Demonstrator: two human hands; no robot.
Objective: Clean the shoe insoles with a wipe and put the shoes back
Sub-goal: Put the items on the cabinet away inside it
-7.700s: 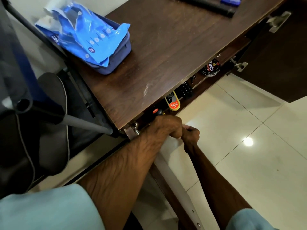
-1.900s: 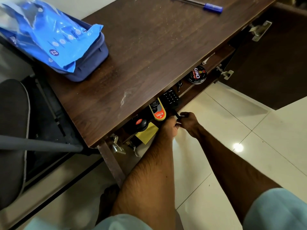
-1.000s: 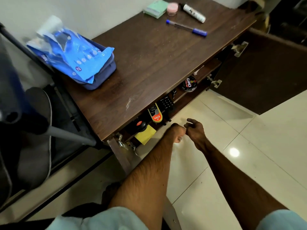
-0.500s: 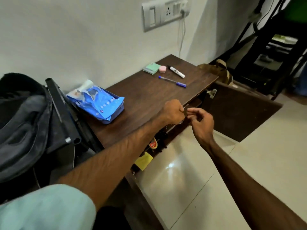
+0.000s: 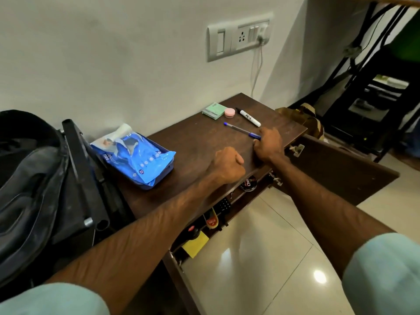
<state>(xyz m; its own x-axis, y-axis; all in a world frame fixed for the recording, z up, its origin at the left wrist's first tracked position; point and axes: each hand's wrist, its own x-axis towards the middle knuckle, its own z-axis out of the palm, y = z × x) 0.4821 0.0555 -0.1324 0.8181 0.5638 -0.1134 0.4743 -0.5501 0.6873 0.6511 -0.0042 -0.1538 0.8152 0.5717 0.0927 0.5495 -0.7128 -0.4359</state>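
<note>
As the right hand (image 5: pixel 268 145) curls against the pen (image 5: pixel 241 129) (grip unclear), left hand (image 5: pixel 227 165) fisted nearby, a nudge could roll it away.

a dark wooden cabinet (image 5: pixel 204 142) stands against a white wall; near its far end lie a green note pad (image 5: pixel 213 110), a pink round pot (image 5: pixel 229 113) just beside it, a white marker (image 5: pixel 248 117) and a blue pen (image 5: pixel 238 129). on the shelf under the top sit a round black polish tin (image 5: pixel 248 184), an orange-labelled tube (image 5: pixel 211 221) and a yellow sheet (image 5: pixel 195 244); the cabinet door (image 5: pixel 336 169) hangs open over a glossy tiled floor (image 5: pixel 261 258). a switch plate (image 5: pixel 238 38) on the wall has a white cable (image 5: pixel 255 71) hanging from it; a black bag (image 5: pixel 34 178) slumps at the left.
</note>
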